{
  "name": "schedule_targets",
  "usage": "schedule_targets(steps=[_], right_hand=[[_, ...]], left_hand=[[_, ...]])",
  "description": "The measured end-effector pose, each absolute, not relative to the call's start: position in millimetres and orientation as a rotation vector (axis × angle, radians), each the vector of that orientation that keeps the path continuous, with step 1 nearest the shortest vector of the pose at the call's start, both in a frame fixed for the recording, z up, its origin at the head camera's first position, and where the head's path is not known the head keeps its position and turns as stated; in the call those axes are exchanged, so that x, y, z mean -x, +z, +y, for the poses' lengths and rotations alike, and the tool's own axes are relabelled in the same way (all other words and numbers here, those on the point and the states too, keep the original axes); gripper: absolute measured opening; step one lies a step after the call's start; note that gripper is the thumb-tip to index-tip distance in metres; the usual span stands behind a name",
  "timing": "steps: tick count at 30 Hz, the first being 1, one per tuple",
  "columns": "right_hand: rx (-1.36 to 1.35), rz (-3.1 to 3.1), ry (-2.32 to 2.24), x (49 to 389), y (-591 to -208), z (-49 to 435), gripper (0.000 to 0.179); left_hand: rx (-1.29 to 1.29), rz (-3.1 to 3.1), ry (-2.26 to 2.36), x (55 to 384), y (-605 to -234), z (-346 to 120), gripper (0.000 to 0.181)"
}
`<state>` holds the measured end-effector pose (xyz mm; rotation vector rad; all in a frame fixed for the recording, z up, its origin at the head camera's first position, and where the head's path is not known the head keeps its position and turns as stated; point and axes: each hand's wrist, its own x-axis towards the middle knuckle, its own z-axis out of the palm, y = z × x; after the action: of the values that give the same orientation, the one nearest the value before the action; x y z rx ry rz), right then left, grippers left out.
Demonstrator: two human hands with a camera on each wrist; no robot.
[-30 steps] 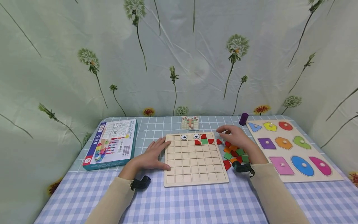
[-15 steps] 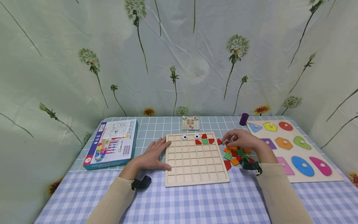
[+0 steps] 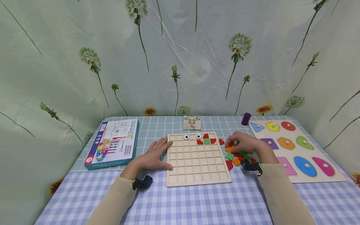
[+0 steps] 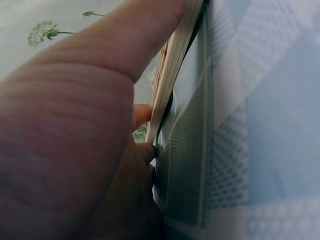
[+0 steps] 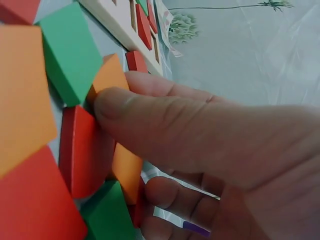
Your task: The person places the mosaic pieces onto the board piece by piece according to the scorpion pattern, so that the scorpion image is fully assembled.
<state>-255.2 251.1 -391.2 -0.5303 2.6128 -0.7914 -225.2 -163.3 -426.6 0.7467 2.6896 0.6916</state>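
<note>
My left hand rests with fingers spread along the left edge of a wooden grid board; its thumb lies on the rim, close up in the left wrist view. Two eye discs, a green square and several red quarter-circle pieces sit in the board's upper rows. My right hand reaches into the loose pile right of the board. In the right wrist view its thumb and index finger are at an orange tile, beside a green tile; I cannot tell whether they pinch it.
A small pattern card lies behind the board. A boxed toy set is at the left. On the right lies a knob puzzle board, with a purple cylinder near its back corner. A red piece lies beside the grid board.
My right hand has moved from near the board's upper right corner rightward and down into the loose pieces. The left hand has stayed at the board's edge.
</note>
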Motion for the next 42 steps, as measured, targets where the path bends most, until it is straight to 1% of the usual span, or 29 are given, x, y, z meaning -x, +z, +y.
schedule_targets(steps=[7, 14, 22, 27, 37, 42], right_hand=[[0.493, 2.665, -0.781, 256, -391, 247, 0.015], [0.429, 2.666, -0.849, 258, -391, 244, 0.007], [0.419, 2.653, -0.974, 257, -391, 236, 0.012], [0.438, 2.706, -1.045, 257, -393, 231, 0.01], [0.415, 2.738, -1.199, 261, -392, 216, 0.014], [0.415, 2.751, -1.2, 260, -391, 205, 0.023]], left_hand=[[-0.748, 2.689, 0.693, 226, -427, -164, 0.11], [-0.765, 2.688, 0.699, 226, -428, -164, 0.109], [-0.753, 2.686, 0.68, 222, -427, -166, 0.109], [-0.773, 2.693, 0.689, 222, -427, -167, 0.109], [-0.771, 2.697, 0.692, 224, -427, -165, 0.109], [-0.776, 2.7, 0.684, 225, -426, -164, 0.109]])
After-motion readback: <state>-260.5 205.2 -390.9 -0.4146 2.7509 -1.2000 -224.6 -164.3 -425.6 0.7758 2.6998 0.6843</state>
